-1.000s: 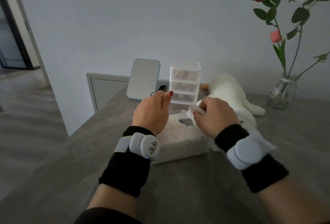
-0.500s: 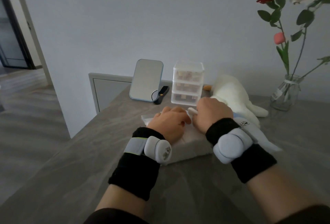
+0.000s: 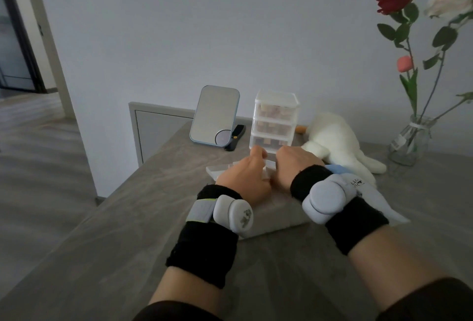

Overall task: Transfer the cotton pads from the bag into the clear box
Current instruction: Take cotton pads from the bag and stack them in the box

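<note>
The clear box (image 3: pixel 279 221) stands on the grey table in front of me, packed with white cotton pads, and my hands cover most of its top. My left hand (image 3: pixel 244 180) lies over the box with curled fingers and a raised thumb. It pinches one end of a white cotton pad (image 3: pixel 270 164). My right hand (image 3: pixel 294 164) grips the pad's other end, its fingertips hidden. The white bag (image 3: pixel 376 198) with a blue top lies flat beside the box, partly under my right wrist.
Behind the box stand a blue-rimmed mirror (image 3: pixel 215 116), a small black device (image 3: pixel 235 136) and a clear three-drawer unit (image 3: pixel 276 118). A white plush toy (image 3: pixel 337 141) lies at the back right, next to a glass vase (image 3: pixel 409 141) with roses. The table's left edge runs diagonally.
Both hands came down from above the box onto its top. The right hand carried the white pad down, and the left hand now meets it there.
</note>
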The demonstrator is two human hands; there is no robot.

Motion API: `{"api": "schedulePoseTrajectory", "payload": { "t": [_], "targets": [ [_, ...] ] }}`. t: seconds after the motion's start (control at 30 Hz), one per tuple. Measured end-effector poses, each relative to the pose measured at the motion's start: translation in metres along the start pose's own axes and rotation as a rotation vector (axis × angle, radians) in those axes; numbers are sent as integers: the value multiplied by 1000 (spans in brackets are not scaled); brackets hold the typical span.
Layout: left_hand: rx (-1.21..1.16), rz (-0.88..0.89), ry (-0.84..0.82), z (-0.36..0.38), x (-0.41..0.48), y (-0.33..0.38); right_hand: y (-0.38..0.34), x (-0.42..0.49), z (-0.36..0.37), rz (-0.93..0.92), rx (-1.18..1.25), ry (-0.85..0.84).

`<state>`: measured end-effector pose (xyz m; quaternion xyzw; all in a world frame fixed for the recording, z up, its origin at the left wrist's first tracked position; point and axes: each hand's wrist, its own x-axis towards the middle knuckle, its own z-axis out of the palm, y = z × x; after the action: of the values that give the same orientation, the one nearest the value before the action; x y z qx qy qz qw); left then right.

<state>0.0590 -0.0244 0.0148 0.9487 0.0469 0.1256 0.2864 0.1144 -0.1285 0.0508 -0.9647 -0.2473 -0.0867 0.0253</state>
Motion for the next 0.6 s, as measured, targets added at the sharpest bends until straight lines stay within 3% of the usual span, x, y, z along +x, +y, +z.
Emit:
{"api": "schedulePoseTrajectory", "payload": {
  "t": [0.43,0.6],
  "targets": [
    [8,-3,0,0,0,-2,-7,10,-4,-51,-8,-261],
    [-3,8,11,1,1,-6,1,14,-1,-1,52,-255]
  ]
}}
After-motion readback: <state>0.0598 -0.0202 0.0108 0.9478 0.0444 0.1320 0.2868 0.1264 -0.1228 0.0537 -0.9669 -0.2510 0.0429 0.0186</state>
